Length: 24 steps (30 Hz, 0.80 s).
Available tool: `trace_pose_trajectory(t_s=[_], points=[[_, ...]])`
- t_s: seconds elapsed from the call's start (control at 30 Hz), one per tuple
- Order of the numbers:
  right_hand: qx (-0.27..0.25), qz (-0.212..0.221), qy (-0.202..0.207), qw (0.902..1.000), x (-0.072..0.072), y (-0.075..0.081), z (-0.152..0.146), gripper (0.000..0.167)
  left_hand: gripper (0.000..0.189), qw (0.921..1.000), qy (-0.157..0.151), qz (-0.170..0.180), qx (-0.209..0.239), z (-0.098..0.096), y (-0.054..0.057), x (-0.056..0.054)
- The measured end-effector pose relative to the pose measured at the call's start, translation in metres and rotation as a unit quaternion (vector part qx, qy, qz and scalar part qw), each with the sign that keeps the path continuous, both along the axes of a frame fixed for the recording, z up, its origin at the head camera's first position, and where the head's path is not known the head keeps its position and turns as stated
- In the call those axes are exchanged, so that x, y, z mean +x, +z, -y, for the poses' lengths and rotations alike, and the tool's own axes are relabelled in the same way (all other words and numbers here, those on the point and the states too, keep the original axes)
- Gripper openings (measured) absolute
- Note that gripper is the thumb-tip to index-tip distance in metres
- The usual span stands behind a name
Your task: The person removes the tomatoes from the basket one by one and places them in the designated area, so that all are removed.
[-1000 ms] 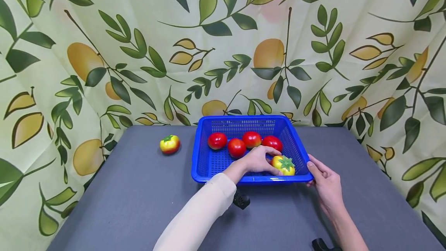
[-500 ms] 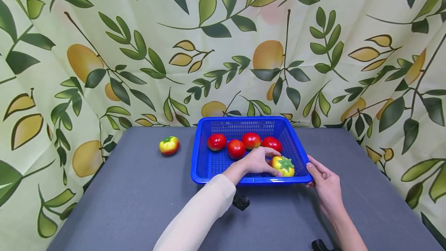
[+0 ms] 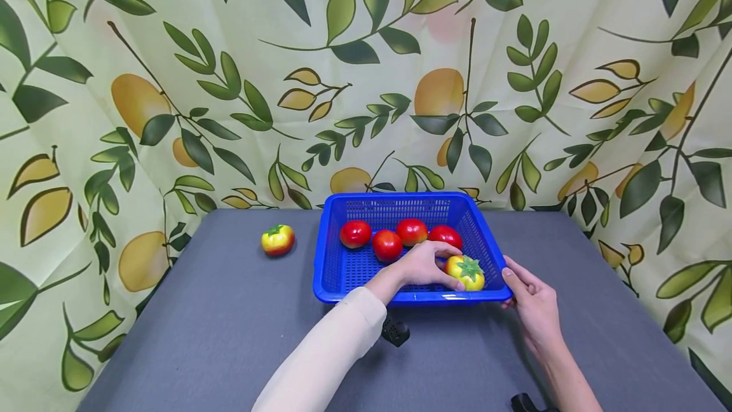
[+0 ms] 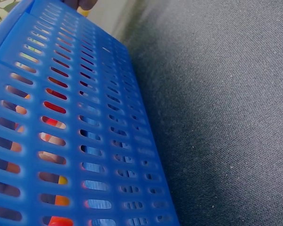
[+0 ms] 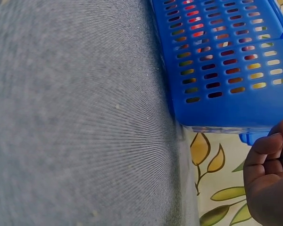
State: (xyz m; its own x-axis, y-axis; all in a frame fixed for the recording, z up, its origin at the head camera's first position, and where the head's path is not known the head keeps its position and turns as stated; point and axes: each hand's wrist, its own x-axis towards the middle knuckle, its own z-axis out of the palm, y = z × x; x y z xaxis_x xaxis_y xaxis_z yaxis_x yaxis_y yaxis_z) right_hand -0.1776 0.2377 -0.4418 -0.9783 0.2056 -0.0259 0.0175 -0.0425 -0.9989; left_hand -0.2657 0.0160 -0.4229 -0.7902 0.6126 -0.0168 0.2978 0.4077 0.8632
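In the head view a blue plastic basket (image 3: 478, 234) holds several red tomatoes, among them a red tomato (image 3: 387, 245) near the middle. My left hand (image 3: 420, 264) reaches over the front rim. Its thumb and fingers curl round a yellow tomato (image 3: 465, 273) with a green leafy top, at the basket's front right corner. The right hand (image 3: 536, 307) grips the basket's rim at that corner, thumb on top. In the right wrist view its curled fingers (image 5: 269, 150) lie against the basket's edge. The basket's slotted side (image 4: 85, 117) fills much of the left wrist view and hides most of the left hand.
Left of the basket, another yellow-red tomato (image 3: 277, 240) sits on the grey tabletop (image 3: 217, 323). A leaf-patterned cloth (image 3: 366, 68) hangs behind the table. Black device parts (image 3: 396, 330) show under the left wrist, in front of the basket.
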Motion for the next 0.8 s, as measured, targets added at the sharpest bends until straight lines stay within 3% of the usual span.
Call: trace_pose_trajectory(t_s=[0.8], points=[[-0.014, 0.009, -0.002, 0.9999, -0.0005, 0.0008, 0.0012, 0.064, 0.061, 0.9995, 0.012, -0.003, 0.029, -0.0003, 0.0025, 0.0008]])
